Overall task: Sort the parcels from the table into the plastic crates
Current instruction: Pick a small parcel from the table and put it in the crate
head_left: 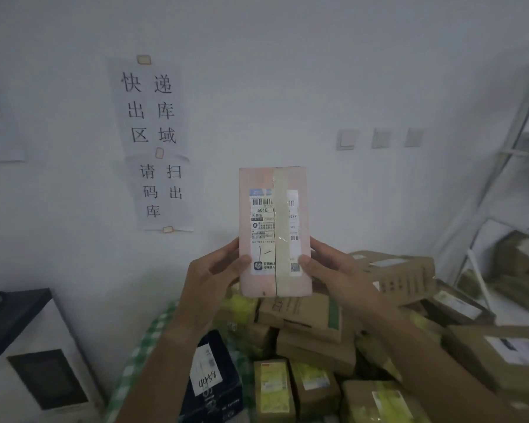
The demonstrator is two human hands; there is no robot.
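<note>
A pale pink parcel (pixel 274 184) with a white shipping label and a strip of clear tape is held upright in front of the wall, label facing me. My left hand (pixel 214 276) grips its lower left edge, thumb on the front. My right hand (pixel 333 270) grips the lower right edge, thumb on the label. Below them lies a heap of brown cardboard parcels (pixel 306 331) on a table with a green checked cloth (pixel 147 337). No plastic crate is in view.
A dark blue box with a handwritten label (pixel 214 377) lies at the heap's left. A white machine with a dark screen (pixel 37 367) stands at the lower left. A white metal shelf (pixel 507 239) with more parcels is on the right. Paper signs (pixel 153 141) hang on the wall.
</note>
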